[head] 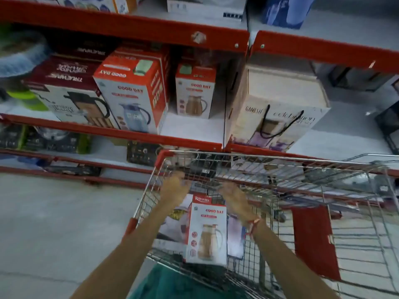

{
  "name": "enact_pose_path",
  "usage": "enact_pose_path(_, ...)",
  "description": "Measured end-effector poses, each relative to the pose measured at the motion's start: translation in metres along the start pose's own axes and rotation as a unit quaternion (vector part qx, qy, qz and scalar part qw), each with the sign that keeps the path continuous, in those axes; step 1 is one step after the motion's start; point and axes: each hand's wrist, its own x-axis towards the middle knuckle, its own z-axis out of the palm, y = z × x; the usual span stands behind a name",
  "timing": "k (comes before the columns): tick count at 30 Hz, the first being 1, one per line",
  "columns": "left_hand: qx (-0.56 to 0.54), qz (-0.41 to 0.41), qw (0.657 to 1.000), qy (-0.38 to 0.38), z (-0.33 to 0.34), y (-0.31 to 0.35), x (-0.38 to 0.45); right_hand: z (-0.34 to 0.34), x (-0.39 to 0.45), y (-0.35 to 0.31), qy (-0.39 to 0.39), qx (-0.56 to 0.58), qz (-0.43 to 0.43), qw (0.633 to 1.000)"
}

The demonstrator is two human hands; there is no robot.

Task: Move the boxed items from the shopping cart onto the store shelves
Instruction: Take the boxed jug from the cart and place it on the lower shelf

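A red and white "Good Day" jug box (206, 231) stands upright in the wire shopping cart (259, 160). Both my arms reach into the cart. My left hand (174, 187) hovers above and to the left of the box's top, fingers apart. My right hand (234, 198) is just right of the box's top, fingers apart too. Neither hand holds anything; both are blurred. On the middle shelf (190, 126) stand two matching "Good Day" boxes, a large one (131, 96) and a smaller one (195, 93), with a bare gap in front of the smaller one.
A dark red jug box (64, 91) sits left on the shelf. A tall white "Ganesh" gift box (278, 108) with black cord handles stands right of the gap. More flat boxes (170, 223) lie in the cart. Red shelf beams (129, 26) run above and below.
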Motion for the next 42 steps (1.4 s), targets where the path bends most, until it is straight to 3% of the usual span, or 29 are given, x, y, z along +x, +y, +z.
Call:
enact_pose_path(3,-0.075,-0.169,0.977,-0.111,0.055,-0.049,-0.026,0.004,-0.009,0.058,-0.105,0.018,0.147,0.983)
enact_pose_path(5,-0.132,-0.224,0.948,-0.182,0.085,-0.078,-0.048,0.010,-0.013,0.093,-0.116,0.033,0.192,0.974)
enact_pose_path(7,-0.165,-0.255,0.928,-0.215,0.102,-0.093,-0.057,0.017,-0.010,0.109,-0.116,0.015,0.184,0.976)
enact_pose_path(10,-0.166,-0.260,0.929,-0.206,0.107,-0.096,-0.059,0.023,-0.005,0.109,-0.104,-0.007,0.158,0.982)
enact_pose_path(13,-0.078,-0.211,0.966,-0.131,0.081,-0.086,-0.052,0.015,-0.004,0.087,-0.084,-0.042,0.129,0.987)
enact_pose_path(16,-0.086,-0.152,0.980,-0.099,0.044,-0.070,-0.047,0.004,-0.011,0.055,-0.074,-0.100,0.074,0.989)
enact_pose_path(19,-0.167,-0.126,0.975,-0.077,0.008,-0.051,-0.053,-0.008,-0.027,0.029,-0.047,-0.134,0.000,0.990)
enact_pose_path(23,-0.198,-0.076,0.976,-0.056,-0.024,-0.028,-0.063,-0.013,-0.050,0.004,-0.014,-0.134,-0.084,0.987)
enact_pose_path(32,-0.125,0.050,0.990,0.044,-0.059,0.011,-0.055,-0.016,-0.060,-0.044,0.068,-0.111,-0.200,0.971)
enact_pose_path(42,-0.093,0.198,0.951,0.219,-0.129,0.106,0.014,-0.028,-0.034,-0.162,0.138,-0.035,-0.384,0.912)
